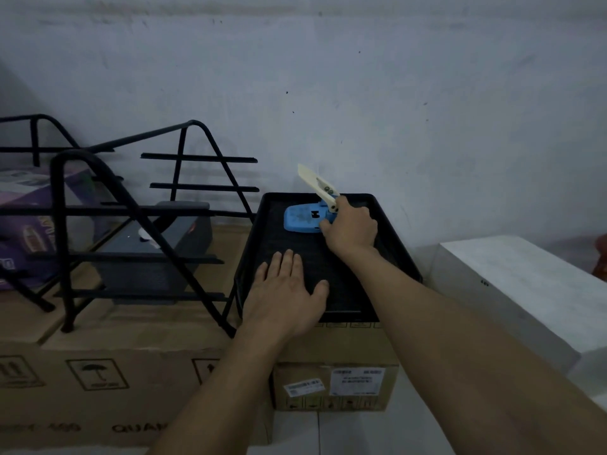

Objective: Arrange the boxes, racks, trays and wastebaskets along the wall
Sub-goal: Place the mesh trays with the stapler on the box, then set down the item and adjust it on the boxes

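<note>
Right, edges first: the black tray [328, 277] sits on top of a small cardboard box [335, 385], its far rim close to the white wall [361, 77], whether touching I can't tell. Tray's left rim is just beside the right leg of the black wire rack [138, 224]; hardly any slack on that side. On the tray's right there's a narrow gap, then a white block [525, 290] standing lower than the tray top. In front of the small box is a strip of pale tiled floor [410, 431].

Hands: left hand [289, 297] lies flat on the tray's near half, fingers straight and together, thumb splayed right, gripping nothing. Right hand [353, 226] is further back on the tray, fingers curled round a cream folding tool [318, 187] that sticks up and to the left, toward the wall. Directly below and left of that hand a blue plastic piece [303, 218] lies on the tray floor; the hand touches its right end. Whether cream tool and blue piece are joined is unclear.

Surface and room: the rack stands on a large cardboard carton [98, 372] printed with handling symbols, touching the small box's left side. A grey wastebasket [157, 257] lies tipped on its side inside the rack frame. Behind the rack at far left is a purple printed box [29, 224]. Lighting is dim; the wall is scuffed and speckled.
</note>
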Motion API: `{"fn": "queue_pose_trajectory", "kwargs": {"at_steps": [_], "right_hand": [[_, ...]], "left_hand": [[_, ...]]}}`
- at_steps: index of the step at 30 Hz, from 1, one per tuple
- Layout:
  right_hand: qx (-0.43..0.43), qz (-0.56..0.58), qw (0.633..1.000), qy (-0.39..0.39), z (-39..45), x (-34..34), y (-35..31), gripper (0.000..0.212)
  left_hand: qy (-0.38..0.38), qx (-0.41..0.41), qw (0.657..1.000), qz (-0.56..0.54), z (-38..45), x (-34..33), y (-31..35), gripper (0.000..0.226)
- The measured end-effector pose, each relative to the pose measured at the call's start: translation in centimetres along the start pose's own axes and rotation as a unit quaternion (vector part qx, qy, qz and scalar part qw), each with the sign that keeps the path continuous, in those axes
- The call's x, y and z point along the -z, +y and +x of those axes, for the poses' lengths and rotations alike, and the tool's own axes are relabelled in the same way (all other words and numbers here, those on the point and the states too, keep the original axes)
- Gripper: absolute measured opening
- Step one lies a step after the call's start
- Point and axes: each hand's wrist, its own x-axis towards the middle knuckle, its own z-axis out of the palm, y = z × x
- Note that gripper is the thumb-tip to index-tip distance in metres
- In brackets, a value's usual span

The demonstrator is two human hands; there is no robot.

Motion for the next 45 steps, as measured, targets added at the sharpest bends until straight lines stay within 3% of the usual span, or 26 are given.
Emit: {"fn": "queue_pose_trajectory", "kwargs": {"at_steps": [4,6,8,10,11,13,16,19,26,35,41,45], "right_hand": [[-0.008,0.142,0.99,-0.017,0.0,0.0,0.5,0.026],[-0.063,0.272,0.96,-0.023,-0.2,0.3,0.8,0.044],[-0.141,0.34,0.929,0.043,-0.3,0.9,1.1,0.062],[-0.178,0.316,0.926,0.103,-0.8,1.6,1.0,0.049],[-0.166,0.295,0.937,0.093,-1.2,1.6,0.7,0.041],[-0.11,0.277,0.954,0.016,-2.2,1.6,0.1,0.042],[-0.037,0.273,0.955,-0.108,-3.6,1.4,0.1,0.064],[0.025,0.181,0.971,-0.154,-3.6,1.0,0.8,0.069],[0.035,-0.009,0.991,-0.132,-2.1,-0.7,-0.4,0.07],[0.041,-0.054,0.987,-0.147,-1.7,-1.4,-0.3,0.072],[0.028,0.015,0.978,-0.207,-2.5,0.2,0.2,0.075],[0.077,-0.101,0.955,-0.267,-5.2,2.2,1.2,0.068]], "left_hand": [[-0.002,0.001,1.0,-0.003,0.0,0.1,0.0,0.079],[-0.002,0.0,1.0,-0.003,-0.1,0.0,0.0,0.079],[-0.003,-0.001,1.0,0.0,-0.1,0.0,0.0,0.079],[0.0,0.001,1.0,-0.001,-0.1,0.0,0.0,0.079],[0.002,0.001,1.0,-0.002,-0.1,0.0,0.0,0.079],[0.006,0.002,1.0,-0.006,-0.1,0.0,0.0,0.079],[0.006,0.003,1.0,-0.009,-0.1,-0.1,0.0,0.079],[0.001,0.001,1.0,-0.007,-0.1,-0.1,0.0,0.079],[-0.009,0.008,1.0,-0.009,-0.1,0.3,0.1,0.078],[-0.006,0.006,1.0,-0.013,-0.1,0.3,0.0,0.078],[-0.013,-0.005,0.999,-0.034,-0.2,0.3,0.0,0.069],[-0.014,-0.008,1.0,-0.026,-0.2,0.3,0.1,0.069]]}}
